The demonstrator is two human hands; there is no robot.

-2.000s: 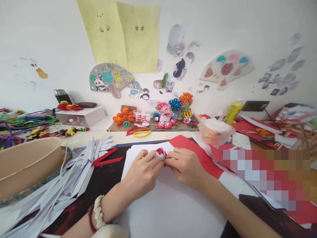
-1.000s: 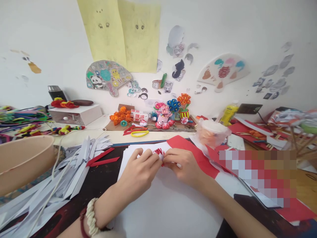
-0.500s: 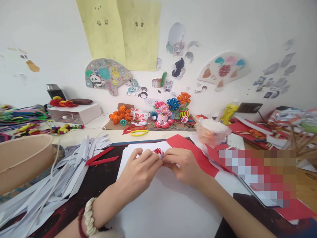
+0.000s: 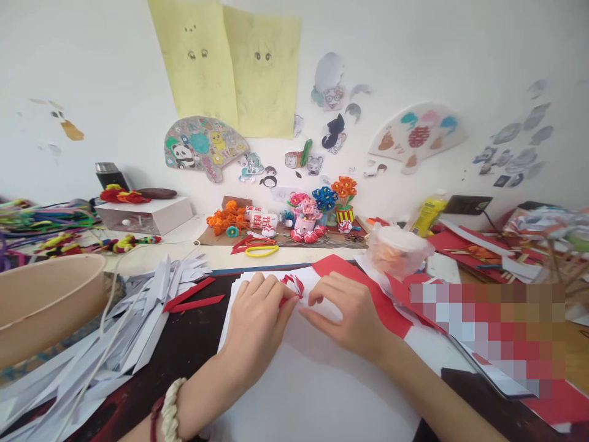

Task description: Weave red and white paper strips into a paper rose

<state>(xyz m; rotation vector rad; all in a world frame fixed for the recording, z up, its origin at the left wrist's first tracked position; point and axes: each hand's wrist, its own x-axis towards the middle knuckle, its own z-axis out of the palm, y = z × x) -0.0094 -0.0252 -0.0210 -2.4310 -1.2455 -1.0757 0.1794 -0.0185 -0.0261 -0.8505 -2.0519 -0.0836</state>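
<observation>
A small red and white folded-paper ball (image 4: 292,283) is pinched between the thumb and fingers of my left hand (image 4: 260,313), above a stack of white paper (image 4: 317,380). Just right of the ball is my right hand (image 4: 347,313), its thumb and fingers apart with nothing between them. The underside of the ball is partly hidden by my left fingers. Beyond my right hand lies a red paper sheet (image 4: 334,265).
White paper strips (image 4: 147,307) and two red strips (image 4: 197,301) lie left, beside a beige tub (image 4: 50,301). A plastic-wrapped container (image 4: 396,245) stands back right. Yellow-handled scissors (image 4: 262,251) and paper-flower pots (image 4: 306,224) sit along the back.
My right hand has let go of the paper ball and opened, moving slightly right. My left hand keeps its pinch, and more of the ball shows. The view has shifted slightly.
</observation>
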